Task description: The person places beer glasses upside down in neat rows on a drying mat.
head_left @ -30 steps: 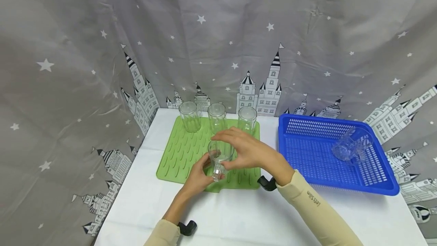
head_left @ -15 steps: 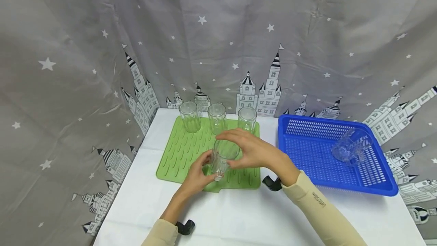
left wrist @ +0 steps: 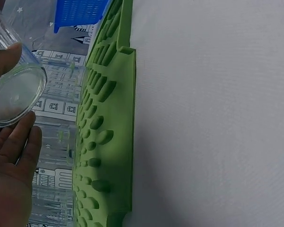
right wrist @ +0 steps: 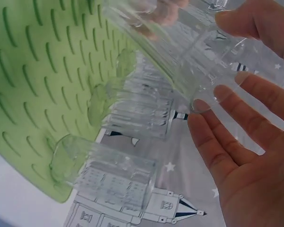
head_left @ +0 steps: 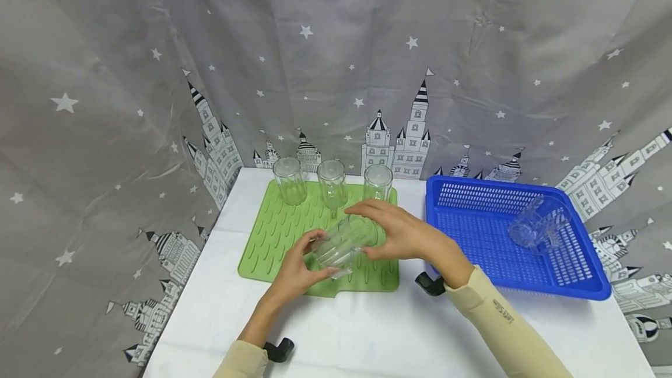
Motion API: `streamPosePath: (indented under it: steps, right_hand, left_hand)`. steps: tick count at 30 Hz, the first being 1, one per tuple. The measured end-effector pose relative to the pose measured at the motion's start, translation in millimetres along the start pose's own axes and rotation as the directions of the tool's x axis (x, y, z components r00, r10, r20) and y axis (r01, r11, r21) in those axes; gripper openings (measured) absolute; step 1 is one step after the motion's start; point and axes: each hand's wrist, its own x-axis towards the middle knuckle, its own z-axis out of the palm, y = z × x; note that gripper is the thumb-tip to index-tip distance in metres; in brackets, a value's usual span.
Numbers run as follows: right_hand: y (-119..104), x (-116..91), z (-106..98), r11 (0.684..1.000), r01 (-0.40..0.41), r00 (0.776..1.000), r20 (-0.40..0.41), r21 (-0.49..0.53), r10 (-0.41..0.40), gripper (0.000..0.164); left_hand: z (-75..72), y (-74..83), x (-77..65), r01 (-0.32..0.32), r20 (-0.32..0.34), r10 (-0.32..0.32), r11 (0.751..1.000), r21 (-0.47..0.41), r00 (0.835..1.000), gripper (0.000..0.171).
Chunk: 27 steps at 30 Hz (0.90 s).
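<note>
A clear glass mug [head_left: 341,247] is held on its side, tilted, between both hands over the green ridged mat [head_left: 262,249]. My left hand [head_left: 298,267] grips its left end with thumb and fingers; in the left wrist view the thumb lies on the glass [left wrist: 16,94] near its round end. My right hand [head_left: 401,232] holds the other end, thumb on the near side and fingertips on the far side, as the right wrist view shows. Behind them, three glass mugs stand upside down along the mat's back: left mug [head_left: 290,182], middle mug [head_left: 333,184], right mug [head_left: 378,182].
A blue plastic basket [head_left: 462,273] stands at the right of the white table [head_left: 388,337], with another clear glass mug [head_left: 530,226] lying in it. A grey curtain [head_left: 315,4] printed with castles and stars hangs behind the table.
The mug has turned from near upright to lying tilted between the hands. The right hand has shifted slightly right, the left hand slightly left. The mugs on the mat stay put.
</note>
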Motion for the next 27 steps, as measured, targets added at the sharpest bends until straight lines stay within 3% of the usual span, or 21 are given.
streamPosePath:
  steps: [7, 15, 21, 27]
  right_hand:
    - [13, -6, 1, 0.998, -0.05, 0.998, -0.03, 0.04, 0.051, 0.082]
    - [25, -15, -2, 0.991, -0.133, 0.99, -0.051, 0.011, 0.134, 0.077]
    - [29, -21, -9, 0.992, -0.125, 0.988, -0.085, 0.01, 0.126, 0.075]
    - [33, -24, -11, 0.991, -0.133, 0.986, -0.102, 0.001, 0.133, 0.075]
  left_hand:
    - [-11.1, 11.1, -1.1, 0.01, -0.065, -0.01, 1.0, 0.0, 0.998, 0.079]
    - [-32.0, 18.6, 1.8, -0.036, -0.132, 0.033, 0.999, -0.023, 0.991, 0.078]
    - [-53.3, 22.8, 6.1, -0.059, -0.187, 0.053, 0.998, -0.023, 0.981, 0.079]
    - [-62.6, 25.5, 8.4, -0.056, -0.211, 0.046, 0.997, -0.044, 0.976, 0.077]
